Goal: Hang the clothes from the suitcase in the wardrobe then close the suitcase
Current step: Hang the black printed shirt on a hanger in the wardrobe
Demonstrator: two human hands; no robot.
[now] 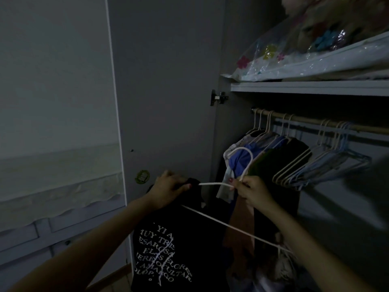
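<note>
In the head view, both forearms reach up from the lower edge toward the open wardrobe. The left hand [170, 187], at 9 o'clock from the right, has its grip clenched on a bunched fold at the top of a black T-shirt [168, 245], knuckles up and wrist bent. The right hand [253, 191], fingernails painted red, pinches the neck of a white hanger [242, 165] just under its curved hook, which arches up at 12 o'clock from the fingers. The hanger is thin and smooth; 1 arm runs straight across to the left hand, and its long bottom bar slants down toward 4 o'clock across the shirt. The shirt hangs limp, soft cloth printed with pale serif lettering. At 1 o'clock from the right hand a wooden rail [311, 121] carries clothed hangers, blue and dark fabrics, and a cluster of bare hangers [320, 165]. Above, a grey shelf [305, 87] bears a glossy clear plastic bag [294, 60] with flower prints. The flat grey wardrobe door [166, 91] stands open at 11 o'clock.
</note>
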